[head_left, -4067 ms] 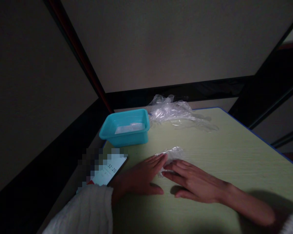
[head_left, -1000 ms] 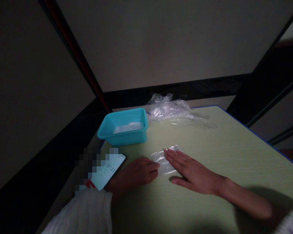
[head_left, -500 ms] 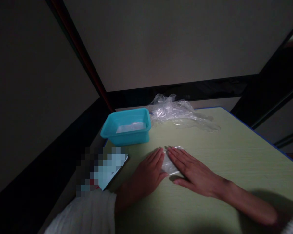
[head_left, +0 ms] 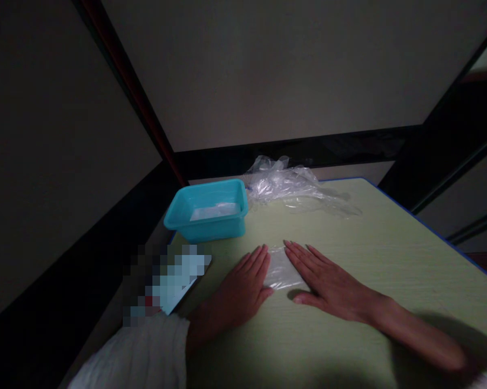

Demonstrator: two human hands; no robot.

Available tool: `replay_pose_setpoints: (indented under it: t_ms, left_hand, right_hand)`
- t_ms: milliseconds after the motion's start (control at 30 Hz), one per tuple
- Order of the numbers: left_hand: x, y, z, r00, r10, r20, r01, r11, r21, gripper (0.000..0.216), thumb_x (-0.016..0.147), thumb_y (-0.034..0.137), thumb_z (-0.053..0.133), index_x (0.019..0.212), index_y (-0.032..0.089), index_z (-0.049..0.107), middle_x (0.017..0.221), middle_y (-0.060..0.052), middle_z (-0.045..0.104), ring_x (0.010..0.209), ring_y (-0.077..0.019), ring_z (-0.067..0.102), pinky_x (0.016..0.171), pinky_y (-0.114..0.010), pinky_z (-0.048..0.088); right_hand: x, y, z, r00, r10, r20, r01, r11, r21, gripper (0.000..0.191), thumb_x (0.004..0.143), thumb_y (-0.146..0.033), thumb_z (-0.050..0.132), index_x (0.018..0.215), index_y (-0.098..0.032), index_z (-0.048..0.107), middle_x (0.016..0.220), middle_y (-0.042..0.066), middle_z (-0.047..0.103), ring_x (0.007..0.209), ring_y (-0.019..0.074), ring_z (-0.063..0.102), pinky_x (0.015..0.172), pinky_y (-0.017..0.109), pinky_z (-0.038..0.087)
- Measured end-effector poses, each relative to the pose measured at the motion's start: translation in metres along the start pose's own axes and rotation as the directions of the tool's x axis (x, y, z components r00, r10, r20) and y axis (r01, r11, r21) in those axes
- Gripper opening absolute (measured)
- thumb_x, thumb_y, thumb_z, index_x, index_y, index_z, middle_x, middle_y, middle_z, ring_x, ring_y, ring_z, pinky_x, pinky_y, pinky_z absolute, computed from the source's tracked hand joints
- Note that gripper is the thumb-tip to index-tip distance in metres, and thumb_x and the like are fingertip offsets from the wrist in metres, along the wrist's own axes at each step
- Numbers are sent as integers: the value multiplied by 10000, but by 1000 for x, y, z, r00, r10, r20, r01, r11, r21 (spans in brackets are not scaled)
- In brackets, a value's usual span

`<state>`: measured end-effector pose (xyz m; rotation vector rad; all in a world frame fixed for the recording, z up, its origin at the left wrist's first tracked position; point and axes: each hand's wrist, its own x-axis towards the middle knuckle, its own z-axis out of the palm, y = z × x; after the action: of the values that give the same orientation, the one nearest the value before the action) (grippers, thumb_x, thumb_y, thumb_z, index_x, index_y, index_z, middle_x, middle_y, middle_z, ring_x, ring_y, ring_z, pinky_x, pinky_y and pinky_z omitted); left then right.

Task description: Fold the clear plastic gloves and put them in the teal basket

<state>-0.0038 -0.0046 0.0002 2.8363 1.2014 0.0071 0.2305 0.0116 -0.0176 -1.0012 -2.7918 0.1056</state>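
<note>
A folded clear plastic bag (head_left: 283,271) lies flat on the pale green table between my hands. My left hand (head_left: 245,283) rests palm down on its left edge, fingers stretched out and pointing away from me. On the right side of the bag, my right hand (head_left: 328,281) presses flat, its fingers extended and the thumb apart on the tabletop. The parts of the bag under both palms are hidden.
A turquoise plastic basket (head_left: 211,232) with flat whitish plastic pieces inside stands at the back left. Crumpled clear plastic bags (head_left: 284,183) are heaped along the far edge. A phone-like flat object (head_left: 182,283), partly pixelated, lies left on the table (head_left: 389,243).
My right hand has slid to the right across the folded bag, uncovering more of its middle. The left hand stays at the bag's left edge. The view has shifted slightly.
</note>
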Motion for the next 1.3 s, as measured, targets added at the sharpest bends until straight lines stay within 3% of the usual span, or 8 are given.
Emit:
replay_pose_setpoints:
  t_ms: [167,367,500,600,833,1000,1167,1300]
  left_hand:
    - [0,0,-3,1000,-5,3,5,1000,-3,561,926,302,407,1367,-3,239,1458,-235,224,1367,-287,156,1087,-423,263]
    - [0,0,0,1000,-9,-8,8,1000,-18,579,911,323,435,1356,-3,257,1454,-246,229,1365,-294,165,1096,-424,241]
    - [0,-1,5,997,-9,-71,5,998,-64,595,904,318,432,1368,18,214,1457,-237,230,1371,-270,159,1098,-418,242]
    - [0,-1,5,996,-7,-88,1,998,-60,581,903,296,419,1367,15,210,1448,-243,252,1368,-267,175,1088,-420,257]
    - [-1,-1,1,998,19,-53,-20,1000,-3,571,910,303,420,1354,-8,241,1444,-254,252,1364,-292,170,1082,-427,260]
    - [-1,-1,1,1000,3,-21,-4,1000,-8,575,908,287,433,1363,4,223,1452,-249,235,1367,-288,150,1086,-423,253]
    - [-3,-1,-2,999,7,-35,-8,999,-41,670,890,327,480,1381,2,160,1465,-257,186,1376,-286,104,1086,-428,251]
    - [-4,-1,-10,991,66,-116,-71,997,-38,744,860,405,524,1391,38,155,1470,-237,192,1379,-293,97,1077,-472,258]
  right_hand:
    - [-13,18,-6,998,49,34,-47,997,-54,863,874,-601,342,1431,-119,-107,1458,228,185,1342,305,188,1045,529,292]
    - [4,-1,-7,990,42,-136,-50,997,-59,891,877,-599,336,1409,-122,-195,1469,231,142,1354,308,123,1044,536,288]
    - [20,-25,0,993,-62,-100,63,998,5,902,866,-630,303,1428,-65,-119,1465,247,156,1359,304,119,1066,505,272]
    - [20,-29,4,996,-73,-58,75,997,34,887,865,-630,312,1440,-53,-37,1460,243,185,1355,306,153,1074,498,263]
    - [-3,-8,5,998,-2,-57,3,1000,8,880,861,-615,360,1445,-90,-36,1471,222,167,1358,305,149,1069,500,261]
    - [-18,15,1,999,47,7,-47,999,3,880,860,-611,373,1439,-135,-89,1479,209,159,1357,305,153,1058,530,258]
    - [-16,27,-22,998,53,33,-52,999,-9,849,843,-623,399,1445,-90,126,1470,218,204,1349,331,193,1040,569,264]
    - [-7,16,-40,996,-63,-69,64,998,0,533,914,-452,413,1340,-131,418,1350,153,473,1238,273,432,987,490,388]
